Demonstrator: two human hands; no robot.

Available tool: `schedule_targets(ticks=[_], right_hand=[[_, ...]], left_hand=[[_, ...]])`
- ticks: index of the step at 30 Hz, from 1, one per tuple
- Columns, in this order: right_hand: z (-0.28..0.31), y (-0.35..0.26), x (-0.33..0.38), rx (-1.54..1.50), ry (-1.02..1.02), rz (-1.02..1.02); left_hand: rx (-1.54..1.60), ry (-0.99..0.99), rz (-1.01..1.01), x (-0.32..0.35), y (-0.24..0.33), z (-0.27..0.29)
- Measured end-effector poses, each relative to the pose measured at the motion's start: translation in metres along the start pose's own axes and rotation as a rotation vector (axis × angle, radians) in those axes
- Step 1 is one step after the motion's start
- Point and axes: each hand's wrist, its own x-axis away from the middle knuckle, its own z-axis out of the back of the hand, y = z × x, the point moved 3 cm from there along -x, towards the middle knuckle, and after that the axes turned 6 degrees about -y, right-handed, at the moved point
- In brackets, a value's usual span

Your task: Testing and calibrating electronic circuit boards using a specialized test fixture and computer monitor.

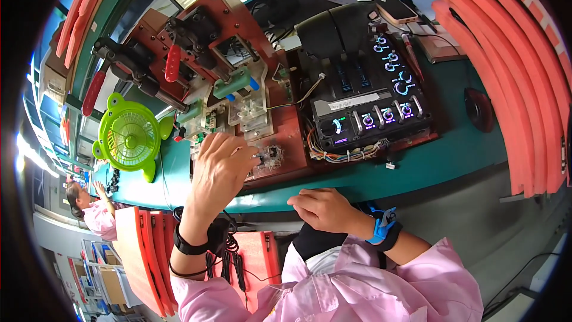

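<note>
Pink sleeves (pixel 369 289) are seen nearest, at the lower edge. The right hand (pixel 325 210) is rested, loosely curled and holding nothing, at the near edge of the green bench (pixel 453 158). The left hand (pixel 219 170) is reached forward, fingertips pinched at a small tuft of fine wires (pixel 271 158) on the red-brown fixture plate (pixel 292 137); whether a strand is actually gripped cannot be told. For the step to be done well, the strands would best be handled lightly and the wrist kept steady. Just beyond, clear blocks (pixel 250 104) and toggle clamps (pixel 173 62) are mounted. Further right, a black control panel (pixel 369 101) with lit knobs is placed; to the left a green fan (pixel 128 137) is stood.
</note>
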Motion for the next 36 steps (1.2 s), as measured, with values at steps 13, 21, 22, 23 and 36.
schedule_targets(ticks=[13,21,22,23,36], right_hand=[[0.001,-0.001,0.000,-0.017,-0.017,0.007],[0.001,-0.002,0.001,0.025,-0.002,0.015],[0.000,-0.003,0.001,0.020,-0.011,0.013],[0.000,-0.003,0.000,0.015,-0.022,0.010],[0.001,-0.002,0.002,0.059,0.067,0.048]], left_hand=[[0.188,-0.063,-0.063,-0.008,-0.018,-0.007],[0.034,-0.017,-0.050,-0.006,-0.009,0.007],[0.021,0.036,-0.014,-0.006,-0.013,0.010],[0.019,0.037,-0.021,-0.007,-0.012,0.008],[0.120,-0.094,-0.107,-0.028,0.002,-0.010]])
